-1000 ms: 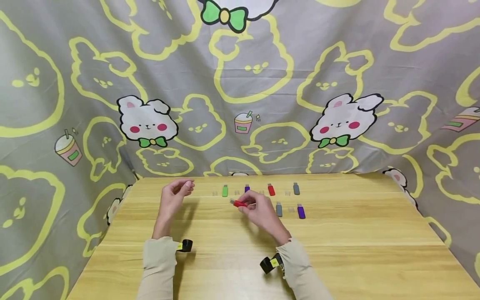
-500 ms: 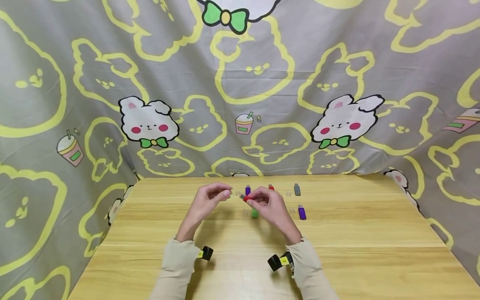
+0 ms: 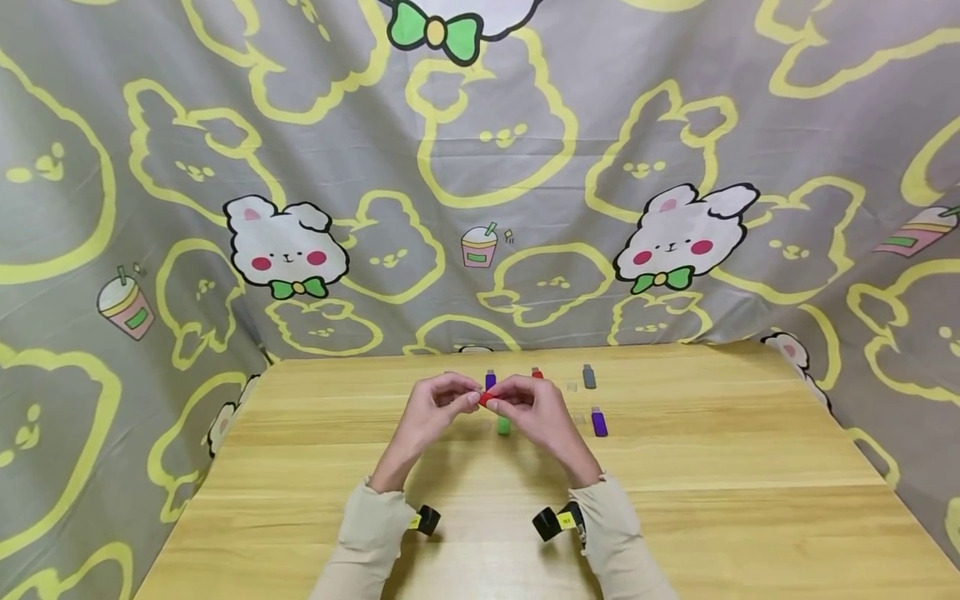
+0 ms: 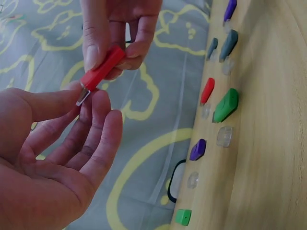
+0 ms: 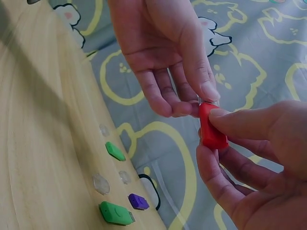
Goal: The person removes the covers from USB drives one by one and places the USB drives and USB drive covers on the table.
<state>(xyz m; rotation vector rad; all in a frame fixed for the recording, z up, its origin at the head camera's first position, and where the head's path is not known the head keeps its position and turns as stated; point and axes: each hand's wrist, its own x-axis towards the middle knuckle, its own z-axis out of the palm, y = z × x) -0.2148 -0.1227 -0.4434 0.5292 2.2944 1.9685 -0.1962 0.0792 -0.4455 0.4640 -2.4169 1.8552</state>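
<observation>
My right hand (image 3: pixel 542 410) pinches a red USB stick (image 5: pixel 214 128) between thumb and fingers, above the table. Its metal connector (image 4: pixel 83 95) points toward my left hand (image 3: pixel 429 410). The left thumb and fingertips meet at that connector end, pinching what looks like a small clear cap (image 5: pixel 209 102), mostly hidden by the fingers. Below the hands lies a green USB stick (image 4: pixel 226 105) with a clear cap (image 4: pixel 224 136) beside it. Another red USB stick (image 4: pixel 207 90) lies behind, partly covered by the right hand in the head view.
On the wooden table (image 3: pixel 712 467) lie two rows of USB sticks with clear caps between them. Among them are a purple stick (image 3: pixel 599 422), a grey one (image 3: pixel 589 377) and a second green one (image 4: pixel 183 217). A patterned curtain (image 3: pixel 555 167) hangs behind the table.
The left hand has moved right from the table's left side until it meets the red USB stick. The right hand has moved slightly right with the stick, uncovering a green one below.
</observation>
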